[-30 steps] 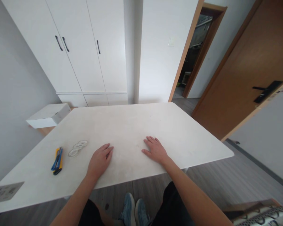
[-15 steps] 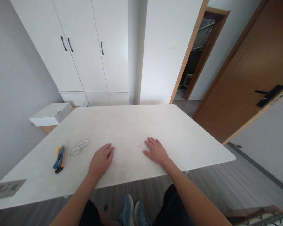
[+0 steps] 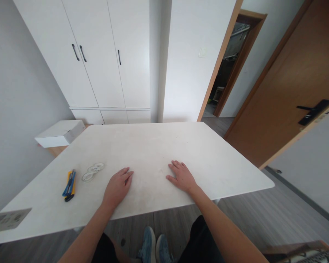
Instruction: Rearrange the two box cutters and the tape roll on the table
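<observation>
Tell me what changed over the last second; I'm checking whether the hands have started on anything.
Nothing was picked up or let go. Only the view shifted a little. The left hand and right hand stay flat on the table, and the tape rolls and utility knives lie where they were.

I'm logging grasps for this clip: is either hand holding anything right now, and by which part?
Nothing is held. The left hand and right hand both lie flat, palms down, on the white table. The tape rolls and utility knives lie untouched.
</observation>
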A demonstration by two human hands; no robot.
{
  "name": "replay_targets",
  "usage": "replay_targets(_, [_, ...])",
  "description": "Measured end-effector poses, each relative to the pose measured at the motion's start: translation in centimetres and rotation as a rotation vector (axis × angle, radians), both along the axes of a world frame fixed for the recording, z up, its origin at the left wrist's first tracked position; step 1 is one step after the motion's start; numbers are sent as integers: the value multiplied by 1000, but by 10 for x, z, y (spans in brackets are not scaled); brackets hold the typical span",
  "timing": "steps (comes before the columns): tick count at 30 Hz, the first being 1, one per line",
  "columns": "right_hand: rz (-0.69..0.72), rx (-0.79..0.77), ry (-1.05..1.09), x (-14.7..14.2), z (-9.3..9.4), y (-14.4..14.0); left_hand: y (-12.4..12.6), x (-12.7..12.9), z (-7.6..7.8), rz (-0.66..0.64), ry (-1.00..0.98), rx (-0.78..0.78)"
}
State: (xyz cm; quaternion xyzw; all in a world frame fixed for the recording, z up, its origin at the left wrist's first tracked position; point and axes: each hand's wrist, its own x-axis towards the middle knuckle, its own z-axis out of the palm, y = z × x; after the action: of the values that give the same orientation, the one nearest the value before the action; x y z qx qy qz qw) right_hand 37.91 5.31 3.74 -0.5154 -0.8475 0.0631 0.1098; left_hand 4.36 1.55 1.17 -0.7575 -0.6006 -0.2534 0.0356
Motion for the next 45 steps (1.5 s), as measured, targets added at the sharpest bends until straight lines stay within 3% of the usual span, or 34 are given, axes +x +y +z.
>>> replay_targets(45, [-5, -6, 4, 0, 0, 0, 0, 1, 2, 4, -10, -14])
